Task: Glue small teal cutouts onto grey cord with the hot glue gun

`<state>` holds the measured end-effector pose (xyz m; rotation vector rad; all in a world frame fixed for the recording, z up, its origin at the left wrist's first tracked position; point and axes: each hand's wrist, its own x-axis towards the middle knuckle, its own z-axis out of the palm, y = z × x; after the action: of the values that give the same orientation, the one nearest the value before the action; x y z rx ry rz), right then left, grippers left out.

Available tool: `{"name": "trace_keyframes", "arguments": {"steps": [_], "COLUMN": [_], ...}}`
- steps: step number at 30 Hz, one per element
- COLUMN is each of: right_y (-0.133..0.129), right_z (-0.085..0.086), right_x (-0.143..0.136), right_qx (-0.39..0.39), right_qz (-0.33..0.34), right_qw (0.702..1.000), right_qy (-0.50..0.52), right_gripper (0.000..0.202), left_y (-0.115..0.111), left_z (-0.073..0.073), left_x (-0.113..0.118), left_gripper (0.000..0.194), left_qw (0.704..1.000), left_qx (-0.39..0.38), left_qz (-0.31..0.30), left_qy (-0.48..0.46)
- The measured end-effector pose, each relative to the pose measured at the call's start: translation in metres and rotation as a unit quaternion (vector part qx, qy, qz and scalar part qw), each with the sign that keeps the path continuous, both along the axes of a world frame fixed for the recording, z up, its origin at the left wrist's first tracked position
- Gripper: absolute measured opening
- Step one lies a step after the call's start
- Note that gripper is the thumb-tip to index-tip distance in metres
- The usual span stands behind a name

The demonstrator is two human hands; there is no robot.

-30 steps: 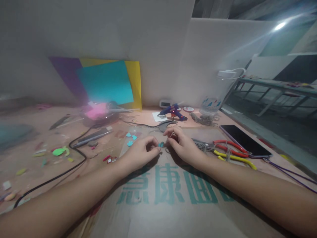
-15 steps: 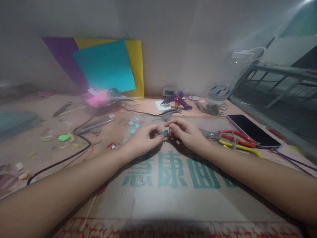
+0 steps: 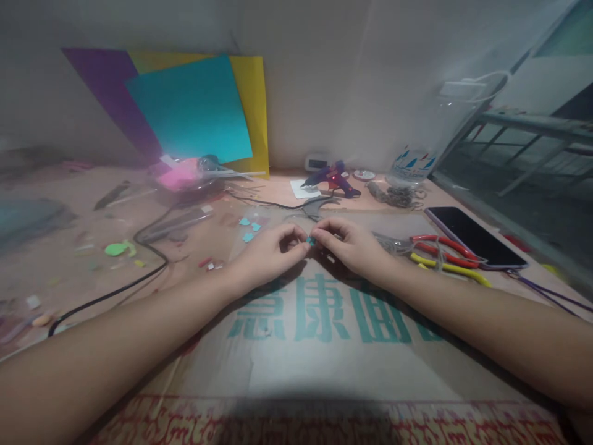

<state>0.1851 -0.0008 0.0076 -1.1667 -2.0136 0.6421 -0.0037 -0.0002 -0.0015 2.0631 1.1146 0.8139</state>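
Note:
A small teal piece (image 3: 310, 240) is pinched between both hands above the cardboard (image 3: 278, 377). My left hand (image 3: 278, 250) holds it from the left between thumb and index finger. From the right, the thumb and index finger of my right hand (image 3: 349, 247) close on the same piece, and the fingertips of the two hands almost meet. Several light blue pieces (image 3: 248, 237) lie on the cardboard beyond my left hand.
A purple glue gun (image 3: 336, 179) with a red light stands at the back, its black cable running left. On the right are red-handled pliers (image 3: 447, 247), a phone (image 3: 475, 238) and a clear bottle (image 3: 412, 164). Coloured sheets (image 3: 192, 111) lean on the wall; green scraps (image 3: 115, 248) lie left.
The right thumb and index finger have closed onto the teal piece, which now sits between both hands' fingertips. The view has tilted slightly, so the background sits higher.

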Motion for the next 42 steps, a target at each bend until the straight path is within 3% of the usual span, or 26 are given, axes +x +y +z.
{"name": "trace_keyframes", "arguments": {"steps": [9, 16, 28, 42], "right_y": [0.0009, -0.0006, -0.0038, -0.0037], "right_z": [-0.0020, -0.0014, 0.0016, 0.0008], "right_x": [0.0017, -0.0017, -0.0016, -0.0022], "right_qx": [-0.025, -0.070, 0.029, 0.019], "right_qz": [0.014, 0.007, 0.001, 0.007], "right_qw": [0.999, 0.996, 0.999, 1.000], "right_qy": [0.037, 0.057, -0.020, -0.022], "right_gripper": [0.035, 0.023, 0.020, 0.022], "left_y": [0.0007, 0.0003, -0.0028, -0.0013], "left_z": [0.0006, 0.0027, 0.0089, 0.0057], "left_x": [0.0009, 0.0015, 0.0015, 0.0009], "left_gripper": [0.019, 0.019, 0.025, 0.019], "left_qw": [0.999, 0.999, 0.998, 0.999], "left_qx": [-0.025, -0.034, -0.045, -0.027], "left_qz": [0.008, 0.024, 0.021, 0.038], "left_qy": [-0.031, -0.027, -0.027, -0.005]}}
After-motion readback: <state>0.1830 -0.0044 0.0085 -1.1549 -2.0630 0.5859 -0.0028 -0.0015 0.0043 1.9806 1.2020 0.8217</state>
